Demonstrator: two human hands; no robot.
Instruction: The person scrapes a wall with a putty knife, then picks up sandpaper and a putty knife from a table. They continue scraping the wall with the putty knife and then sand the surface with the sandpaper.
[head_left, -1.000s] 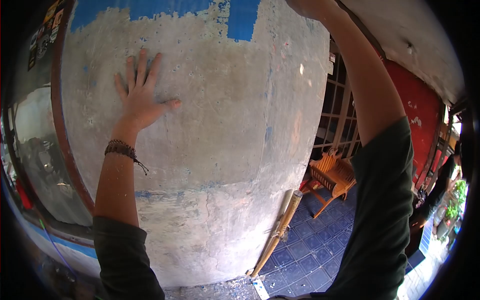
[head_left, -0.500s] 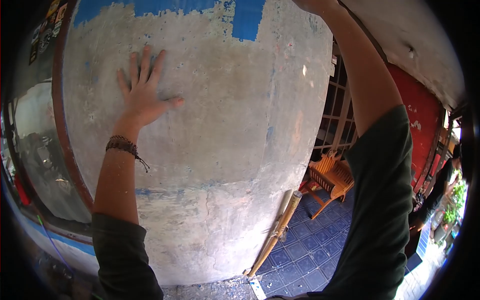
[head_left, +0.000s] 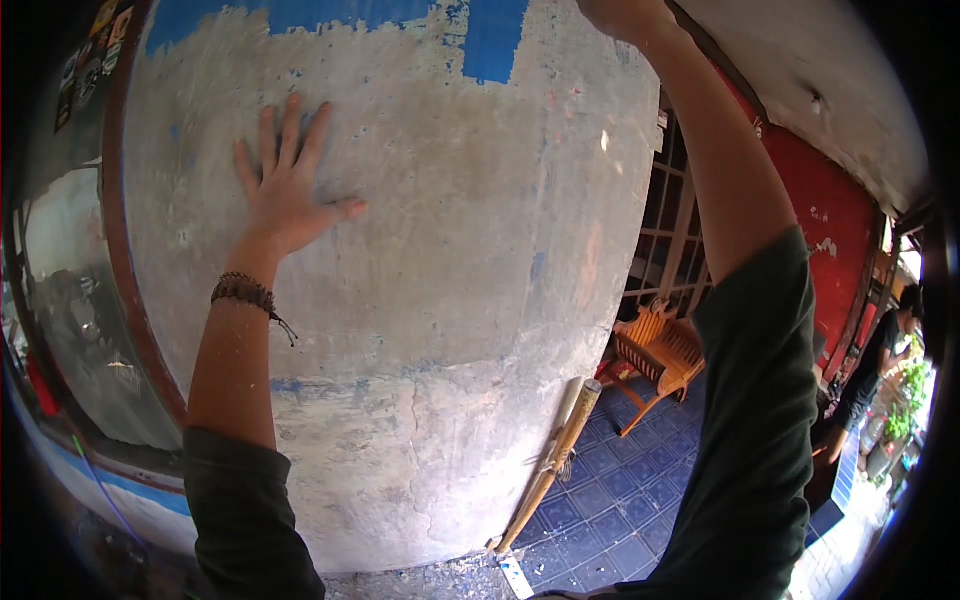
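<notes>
My left hand (head_left: 288,195) lies flat on the scraped grey wall (head_left: 430,230), its fingers spread, with a dark braided bracelet (head_left: 243,290) at the wrist. At the top edge of the view, my right hand (head_left: 632,18) is raised high near the wall's right side. Its fingers are cut off by the frame, so I cannot see what they hold. Patches of blue paint (head_left: 495,40) remain along the upper wall, with ragged edges between the two hands.
Bamboo poles (head_left: 550,465) lean at the wall's right corner. Beyond them a wooden chair (head_left: 660,350) stands on blue floor tiles (head_left: 610,500). A brown-framed window (head_left: 118,230) borders the wall on the left. Another person (head_left: 875,365) is at the far right.
My right hand and forearm have shifted slightly left and down. The left hand stays in place on the wall. More of the person at far right shows.
</notes>
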